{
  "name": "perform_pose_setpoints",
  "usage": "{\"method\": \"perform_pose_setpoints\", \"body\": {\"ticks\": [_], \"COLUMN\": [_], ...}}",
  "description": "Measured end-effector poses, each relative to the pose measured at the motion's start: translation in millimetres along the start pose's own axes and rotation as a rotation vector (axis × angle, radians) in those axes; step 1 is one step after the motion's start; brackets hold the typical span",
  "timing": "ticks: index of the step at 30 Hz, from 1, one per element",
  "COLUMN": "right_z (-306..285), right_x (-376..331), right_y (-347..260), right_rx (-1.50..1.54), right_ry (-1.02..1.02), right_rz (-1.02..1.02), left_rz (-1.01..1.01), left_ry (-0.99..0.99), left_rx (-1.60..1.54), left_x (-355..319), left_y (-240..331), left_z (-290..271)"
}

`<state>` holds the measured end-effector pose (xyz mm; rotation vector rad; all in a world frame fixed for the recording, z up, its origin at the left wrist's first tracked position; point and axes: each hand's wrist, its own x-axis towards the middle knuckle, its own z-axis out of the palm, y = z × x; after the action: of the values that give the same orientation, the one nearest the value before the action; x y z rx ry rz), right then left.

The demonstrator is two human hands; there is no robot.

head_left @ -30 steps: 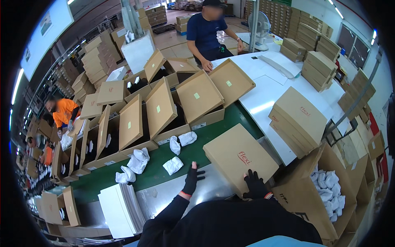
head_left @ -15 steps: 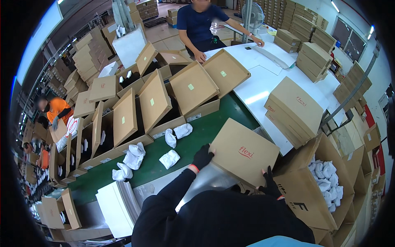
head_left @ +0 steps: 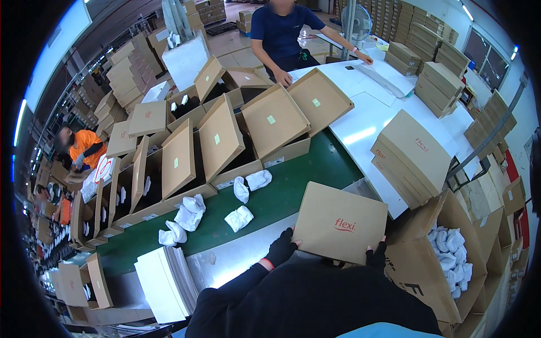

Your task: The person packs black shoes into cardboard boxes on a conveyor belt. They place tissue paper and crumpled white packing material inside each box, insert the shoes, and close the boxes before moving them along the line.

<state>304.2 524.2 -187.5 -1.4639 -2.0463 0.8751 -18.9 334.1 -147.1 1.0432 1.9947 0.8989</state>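
Observation:
A closed brown cardboard shoebox (head_left: 332, 217) with red lettering on its lid is held in front of my body. My left hand (head_left: 283, 247), in a black fingerless glove, grips its left side. At the box's right end my right hand (head_left: 376, 254), gloved the same way, has its fingers against the near corner. The undersides of both grips are hidden. Just beyond the box runs a green conveyor belt (head_left: 332, 163). Several white paper-wrapped bundles (head_left: 239, 218) lie on the belt left of my hands.
Open shoeboxes (head_left: 220, 138) line the belt's far side. A stack of white sheets (head_left: 163, 284) stands at lower left. Closed shoeboxes (head_left: 414, 152) are stacked on a white table (head_left: 366, 121). A large carton (head_left: 414, 281) of wrapped bundles is at right. A person (head_left: 287, 34) sits across.
The shoebox has come nearer to my body and turned slightly, so its edges lie more level. Both hands have moved with it. The view has shifted a little.

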Motion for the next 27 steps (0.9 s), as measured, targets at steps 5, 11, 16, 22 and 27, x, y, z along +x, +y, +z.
{"method": "perform_pose_setpoints", "body": {"ticks": [5, 11, 16, 22, 27], "right_z": [2, 3, 2, 10, 10], "right_x": [-1, -1, 16, 14, 5], "right_y": [-4, -2, 66, 63, 59], "right_rx": [-0.001, -0.028, 0.826, 1.094, 1.142], "right_ry": [0.018, 0.030, -0.158, -0.380, -0.467], "right_rz": [0.018, 0.021, 0.607, 0.671, 0.675], "left_rz": [0.005, 0.021, -0.039, -0.015, -0.036], "left_ry": [-0.027, -0.018, -0.104, -0.127, -0.151], "left_rx": [-0.022, 0.008, -0.107, -0.144, -0.187], "left_x": [0, 0, 3, 8, 2], "left_y": [6, -12, 3, -11, -6], "left_z": [-9, -2, -17, -17, -24]}}
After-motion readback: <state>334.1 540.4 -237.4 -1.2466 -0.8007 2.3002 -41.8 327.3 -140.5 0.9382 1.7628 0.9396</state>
